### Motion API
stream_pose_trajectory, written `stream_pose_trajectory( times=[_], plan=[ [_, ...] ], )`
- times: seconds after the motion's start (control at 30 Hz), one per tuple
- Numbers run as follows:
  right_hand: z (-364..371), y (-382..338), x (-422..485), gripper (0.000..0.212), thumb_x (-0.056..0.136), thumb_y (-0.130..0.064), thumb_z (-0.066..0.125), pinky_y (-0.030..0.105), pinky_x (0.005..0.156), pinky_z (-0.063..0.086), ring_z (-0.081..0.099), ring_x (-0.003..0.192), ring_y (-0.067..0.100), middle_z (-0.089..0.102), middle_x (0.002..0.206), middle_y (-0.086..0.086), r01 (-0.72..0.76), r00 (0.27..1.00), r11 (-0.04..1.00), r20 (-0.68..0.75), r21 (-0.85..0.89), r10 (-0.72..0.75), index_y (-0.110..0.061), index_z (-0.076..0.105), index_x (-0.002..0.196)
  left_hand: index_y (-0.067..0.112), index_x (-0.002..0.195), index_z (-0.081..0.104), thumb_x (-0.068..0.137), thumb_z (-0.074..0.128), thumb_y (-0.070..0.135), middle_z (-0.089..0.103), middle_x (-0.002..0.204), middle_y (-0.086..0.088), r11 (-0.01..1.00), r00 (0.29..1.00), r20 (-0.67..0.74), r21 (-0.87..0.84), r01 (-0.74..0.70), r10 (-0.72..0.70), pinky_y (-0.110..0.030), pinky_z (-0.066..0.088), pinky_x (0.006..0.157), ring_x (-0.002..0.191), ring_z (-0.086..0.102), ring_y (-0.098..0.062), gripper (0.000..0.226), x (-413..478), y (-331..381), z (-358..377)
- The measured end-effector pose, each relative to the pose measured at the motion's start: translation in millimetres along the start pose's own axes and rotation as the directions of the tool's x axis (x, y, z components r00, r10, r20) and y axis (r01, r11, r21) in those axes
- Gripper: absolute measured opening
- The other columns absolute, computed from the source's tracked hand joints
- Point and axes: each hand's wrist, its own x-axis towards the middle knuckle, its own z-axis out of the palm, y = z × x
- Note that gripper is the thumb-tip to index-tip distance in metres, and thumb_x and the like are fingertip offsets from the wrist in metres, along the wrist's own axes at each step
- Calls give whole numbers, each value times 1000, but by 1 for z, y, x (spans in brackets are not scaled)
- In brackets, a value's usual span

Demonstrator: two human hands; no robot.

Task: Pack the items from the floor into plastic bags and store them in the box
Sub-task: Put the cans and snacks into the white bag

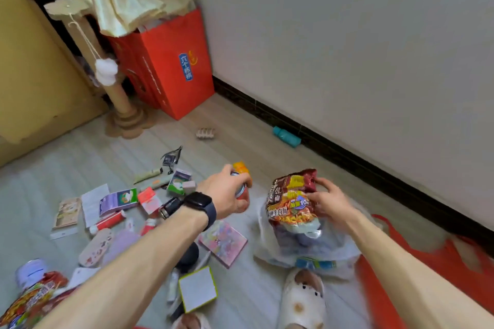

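**Pale floor, a noodle packet poised at the bag**

Pale wood floor point(240, 125) under a grey wall point(347, 35) carries a scatter of small boxes point(117, 201) and tubes point(107, 222), all lying left of the clear plastic bag point(334, 248). Above the bag, the right hand point(330, 203) grips the noodle packet point(291, 200) by its side, fingers curled on the wrapper, its lower end at the bag's mouth. Just left of the bag, the left hand point(227, 192) is wrapped round a small can point(242, 195), held off the floor.

The packet looks light and crackly, with brittle contents, so the sealed ends are probably better to hold than the middle. The can is rigid and likely heavier, with a smooth side that may slip. The bag's film is limp, and its mouth will probably need holding open.
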Motion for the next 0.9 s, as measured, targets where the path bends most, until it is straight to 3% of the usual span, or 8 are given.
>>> stream_pose_trajectory(
  times=[0.1,0.23,0.4,0.57,0.67,0.77,0.8,0.9],
  plan=[
    [-15,48,21,53,91,7,60,37,67,61,71,91,33,68,120,18,-121,992,955,14,271,122,-24,47,131,41,112,46,76,65,46,42,115,0,998,999,47,-67,-16,20,-38,50,73,90,59,-32,41,20,26,25],
    [-21,92,37,47,94,-20,65,31,92,44,58,121,32,60,135,15,-81,959,980,-284,-182,26,-6,50,136,45,112,49,74,68,47,44,110,2,990,993,103,-136,-37,51,-36,50,74,89,58,-28,43,31,49,48],
    [-22,91,9,47,86,-24,70,34,97,47,58,114,18,61,129,5,104,886,966,-420,-237,-198,-15,56,130,42,108,48,69,75,50,48,98,8,948,989,134,-319,-16,62,-33,44,72,90,54,-21,48,34,75,59],
    [-18,85,-38,72,60,-33,76,21,93,49,59,111,-3,63,121,-19,297,948,915,198,-273,-248,-44,53,128,36,101,53,65,81,52,62,98,8,854,984,168,-518,41,55,-30,47,67,81,56,-12,49,36,103,69],
    [-14,90,-47,69,59,-45,81,23,83,52,64,98,-2,67,108,-21,246,965,903,173,-352,-196,-55,48,118,36,107,51,66,78,57,61,98,7,710,966,258,-680,182,0,-29,52,61,81,63,-11,53,40,120,72],
    [-18,103,-50,65,62,-43,87,35,85,55,66,96,5,68,107,-11,148,988,950,-2,-273,-154,-34,52,117,38,104,52,76,62,56,66,105,-1,297,936,326,-888,351,-129,-35,56,62,79,69,-17,35,34,125,92],
    [-22,109,-50,61,64,-39,88,36,85,56,67,94,6,69,106,-10,120,990,965,-50,-234,-136,-31,53,114,35,101,54,81,57,53,67,106,-3,330,942,256,-889,318,-219,-41,57,72,82,69,-21,27,28,121,104],
    [-30,125,-52,55,65,-39,89,30,78,56,69,89,7,72,102,-7,65,990,983,-109,-171,-84,-31,58,111,28,112,56,87,50,38,64,117,0,952,995,20,-290,98,-96,-39,45,93,112,56,-25,27,4,95,156]
  ],
)
